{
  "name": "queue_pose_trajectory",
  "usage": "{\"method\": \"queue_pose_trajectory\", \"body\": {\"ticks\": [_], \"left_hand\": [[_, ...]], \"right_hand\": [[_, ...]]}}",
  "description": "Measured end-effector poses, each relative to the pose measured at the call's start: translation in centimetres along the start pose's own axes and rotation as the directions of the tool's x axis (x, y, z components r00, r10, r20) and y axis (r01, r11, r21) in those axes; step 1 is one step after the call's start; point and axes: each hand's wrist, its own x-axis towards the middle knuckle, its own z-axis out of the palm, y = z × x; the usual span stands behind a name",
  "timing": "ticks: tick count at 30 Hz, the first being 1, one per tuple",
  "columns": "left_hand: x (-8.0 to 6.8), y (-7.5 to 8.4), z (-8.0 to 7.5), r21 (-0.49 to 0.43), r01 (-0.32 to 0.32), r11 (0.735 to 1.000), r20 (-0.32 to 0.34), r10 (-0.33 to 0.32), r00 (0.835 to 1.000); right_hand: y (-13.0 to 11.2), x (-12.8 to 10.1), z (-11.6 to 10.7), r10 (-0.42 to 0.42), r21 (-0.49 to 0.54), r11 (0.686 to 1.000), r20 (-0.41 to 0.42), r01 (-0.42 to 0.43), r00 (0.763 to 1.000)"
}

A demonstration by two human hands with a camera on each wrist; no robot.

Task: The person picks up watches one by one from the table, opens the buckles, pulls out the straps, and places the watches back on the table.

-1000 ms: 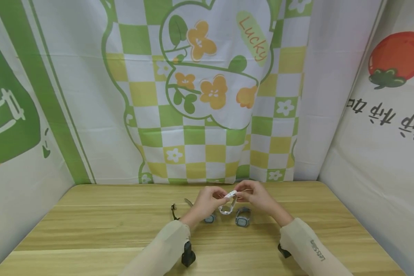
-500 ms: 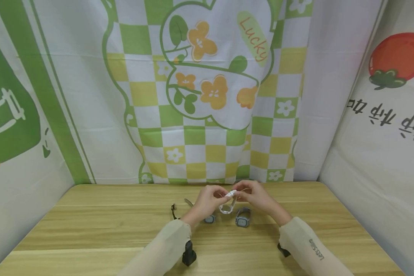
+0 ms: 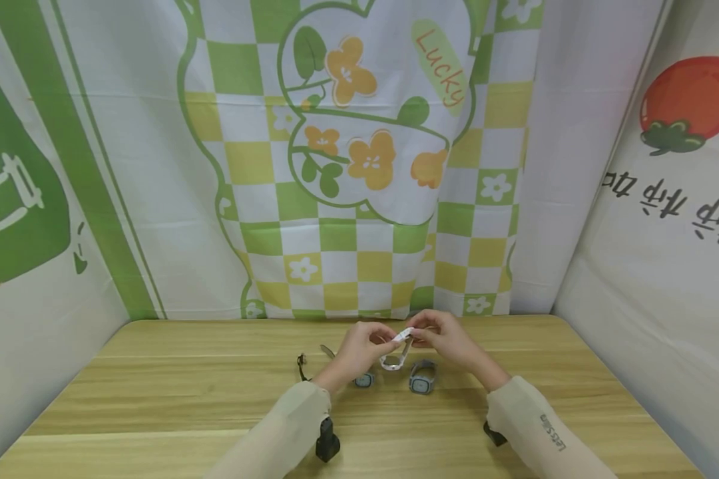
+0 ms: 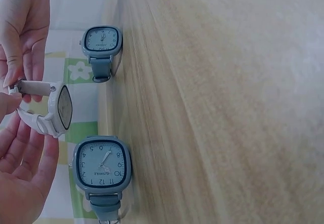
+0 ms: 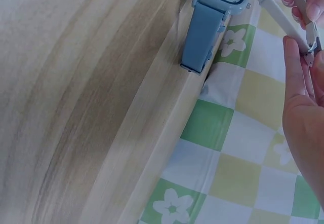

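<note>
Compared with half a second ago, the right hand [image 3: 446, 338] sits slightly higher and farther right, with the upper strap of the white watch [image 3: 392, 364]; the left hand [image 3: 362, 347] is almost unchanged. A green, yellow and white checked curtain [image 3: 374, 266] printed "Lucky" hangs behind a wood-grain worktop [image 3: 156, 406]. Two cream sleeves [image 3: 275, 426] reach in from the near edge, a black device [image 3: 327, 442] at each wrist. Near the far edge, both hands pinch the white watch's strap ends between thumb and fingers, holding it above the worktop in a loop, its case lowest. Beneath lie two blue-grey watches: the right-hand one [image 3: 421, 384] in plain sight, the left-hand one [image 3: 364, 380] partly hidden by the left arm. That arm also partly covers a grey strap [image 3: 327, 350] and a thin black strap [image 3: 302, 371] with a buckle.
</note>
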Motion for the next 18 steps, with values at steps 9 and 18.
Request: {"method": "queue_pose_trajectory", "body": {"ticks": [9, 18], "left_hand": [[-0.21, 0.18, 0.05, -0.004, 0.007, 1.000, -0.007, -0.007, 1.000], [-0.11, 0.28, 0.16, -0.022, 0.012, 1.000, -0.010, -0.013, 1.000]], "right_hand": [[0.11, -0.01, -0.06, 0.007, 0.015, 1.000, 0.012, -0.008, 1.000], [0.09, -0.03, -0.41, -0.001, -0.009, 1.000, 0.036, 0.002, 0.999]]}}
